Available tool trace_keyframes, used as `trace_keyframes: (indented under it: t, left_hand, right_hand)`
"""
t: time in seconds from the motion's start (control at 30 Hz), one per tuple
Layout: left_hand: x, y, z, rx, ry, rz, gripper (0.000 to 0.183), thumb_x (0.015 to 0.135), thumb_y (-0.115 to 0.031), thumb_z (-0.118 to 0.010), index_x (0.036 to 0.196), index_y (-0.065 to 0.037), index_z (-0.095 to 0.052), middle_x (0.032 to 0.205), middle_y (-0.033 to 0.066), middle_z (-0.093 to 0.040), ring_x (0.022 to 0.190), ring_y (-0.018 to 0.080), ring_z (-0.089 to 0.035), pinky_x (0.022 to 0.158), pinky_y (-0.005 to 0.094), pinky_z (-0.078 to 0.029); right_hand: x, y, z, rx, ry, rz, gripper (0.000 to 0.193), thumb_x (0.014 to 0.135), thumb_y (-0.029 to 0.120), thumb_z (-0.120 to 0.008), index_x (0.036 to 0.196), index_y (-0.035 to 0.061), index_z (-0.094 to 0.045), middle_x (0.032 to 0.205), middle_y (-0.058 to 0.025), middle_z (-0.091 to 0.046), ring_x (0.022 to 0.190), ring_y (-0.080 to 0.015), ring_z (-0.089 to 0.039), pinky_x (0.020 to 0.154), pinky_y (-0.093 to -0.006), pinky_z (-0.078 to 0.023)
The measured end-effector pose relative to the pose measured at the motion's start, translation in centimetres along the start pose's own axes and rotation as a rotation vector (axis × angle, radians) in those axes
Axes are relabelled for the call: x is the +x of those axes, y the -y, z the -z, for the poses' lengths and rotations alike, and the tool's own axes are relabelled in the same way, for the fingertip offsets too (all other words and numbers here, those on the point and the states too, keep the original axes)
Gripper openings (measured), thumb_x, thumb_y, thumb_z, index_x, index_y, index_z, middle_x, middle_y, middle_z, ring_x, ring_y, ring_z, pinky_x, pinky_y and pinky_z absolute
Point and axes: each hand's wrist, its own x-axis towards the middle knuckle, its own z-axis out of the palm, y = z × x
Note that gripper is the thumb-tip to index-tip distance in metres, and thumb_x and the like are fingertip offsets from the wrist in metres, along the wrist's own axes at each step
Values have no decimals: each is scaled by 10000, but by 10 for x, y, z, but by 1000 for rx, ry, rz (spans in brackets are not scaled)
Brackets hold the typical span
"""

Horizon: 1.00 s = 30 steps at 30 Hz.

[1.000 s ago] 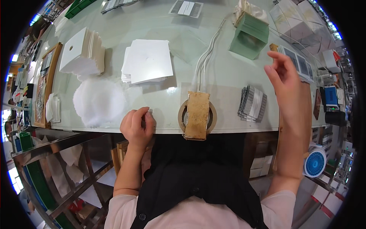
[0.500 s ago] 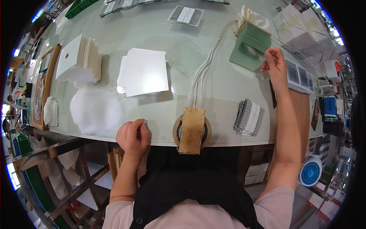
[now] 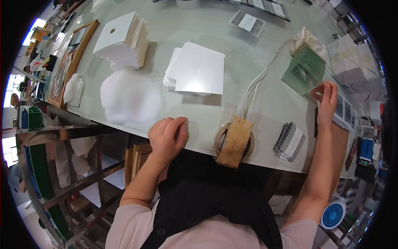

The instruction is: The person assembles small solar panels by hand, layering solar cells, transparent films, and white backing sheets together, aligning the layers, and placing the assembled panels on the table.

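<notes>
My left hand (image 3: 168, 137) rests at the table's front edge, its fingers curled; a small pale bit shows at the fingertips, too small to name. Out to the right, my right hand (image 3: 326, 99) has thumb and fingertips pinched at the near right corner of a translucent green stack (image 3: 302, 76); whatever lies between them cannot be made out. The green stack leans against a cream cloth-covered block (image 3: 306, 41). Between my hands, a worn tan block (image 3: 235, 141) sits over a round ring at the table edge, with pale cables running away from it.
White square sheets (image 3: 201, 68) lie mid-table. At left stand a tall white stack (image 3: 120, 37) and a fluffy white pile (image 3: 129, 97). Striped cards (image 3: 289, 142) lie right of the tan block. A wooden-framed tray (image 3: 74, 62) borders the far left; a blue fan (image 3: 333, 215) stands below right.
The view has swung, so the table's things sit further right in the picture. My right hand has come to the green stack's near corner, fingertips closer together. The left hand stays curled at the edge.
</notes>
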Motion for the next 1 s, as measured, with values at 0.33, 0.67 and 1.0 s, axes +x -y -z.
trace_keyframes:
  t: [0.33, 0.67, 1.0]
  left_hand:
    - [104, -72, 87, -466, -348, -171, 928, 731, -603, -712, 1399, -81, -334, 1430, 255, -348, 1221, 414, -455, 832, 421, -482]
    - [106, -45, 94, -594, -579, -199, 877, 741, -571, -702, 1378, -80, -352, 1397, 242, -364, 1200, 398, -458, 834, 419, -478]
    - [79, -79, 149, -379, -805, -115, 821, 752, -536, -691, 1355, -79, -371, 1361, 227, -381, 1177, 379, -462, 837, 415, -473]
  right_hand:
    - [-25, 51, 26, -57, -100, 233, 166, 1005, 204, -445, 1017, 67, -537, 928, -17, -565, 755, -73, -519, 607, -210, -392]
    - [-97, 125, 27, 75, -148, 261, 134, 1007, 166, -412, 986, 58, -489, 922, -51, -528, 724, -107, -479, 637, -233, -384]
    - [-148, 153, 21, 41, -110, 313, 149, 1014, 176, -378, 962, 46, -428, 887, -82, -487, 716, -140, -433, 656, -261, -369]
